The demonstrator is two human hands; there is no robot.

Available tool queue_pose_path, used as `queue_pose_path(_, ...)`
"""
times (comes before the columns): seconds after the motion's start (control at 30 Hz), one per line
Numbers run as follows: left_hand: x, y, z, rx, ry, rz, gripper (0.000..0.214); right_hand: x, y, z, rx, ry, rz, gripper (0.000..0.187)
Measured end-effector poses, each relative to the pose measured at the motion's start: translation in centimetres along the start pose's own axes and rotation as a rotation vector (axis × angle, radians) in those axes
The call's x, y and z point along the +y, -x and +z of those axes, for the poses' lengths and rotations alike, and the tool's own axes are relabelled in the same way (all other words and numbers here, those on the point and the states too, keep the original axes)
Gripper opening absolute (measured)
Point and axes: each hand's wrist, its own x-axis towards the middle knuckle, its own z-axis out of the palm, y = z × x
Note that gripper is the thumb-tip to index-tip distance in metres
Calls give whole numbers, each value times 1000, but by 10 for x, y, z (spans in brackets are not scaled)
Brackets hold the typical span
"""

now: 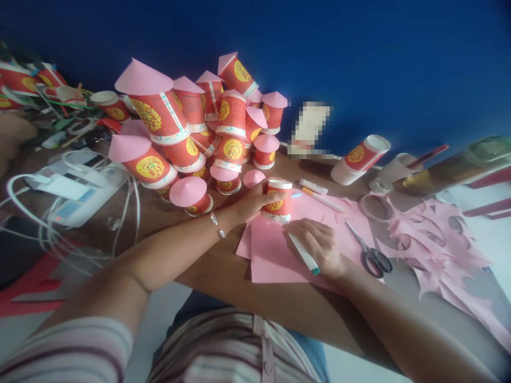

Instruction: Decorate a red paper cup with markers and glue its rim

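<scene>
My left hand (255,201) is wrapped round a red paper cup (277,201) with a gold emblem, holding it upside down on a pink paper sheet (271,255). My right hand (317,246) grips a white marker with a green cap (304,254), its tip touching the pink sheet right beside the cup's base. Behind the cup rises a pile of red cups topped with pink paper cones (191,127).
Scissors (369,252) lie on the pink paper to the right, beside a tape roll (374,206) and pink paper offcuts (439,244). Two more markers (319,194) lie behind the cup. A white power strip with cables (75,197) sits at left. A blue wall stands behind.
</scene>
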Motion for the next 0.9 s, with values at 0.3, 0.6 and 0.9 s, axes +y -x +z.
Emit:
queue_pose_path(0.3, -2, -2, -2, 23, -18, -16, 51, -1, -1, 3, -19, -34, 36, 26)
queue_pose_path(0.6, -3, -2, -3, -15, -8, -10, 49, -2, 1, 4, -8, -9, 52, 22)
queue_pose_path(0.9, -1, -1, -3, 14, -21, -11, 49, -2, -2, 2, 6, -10, 35, 25)
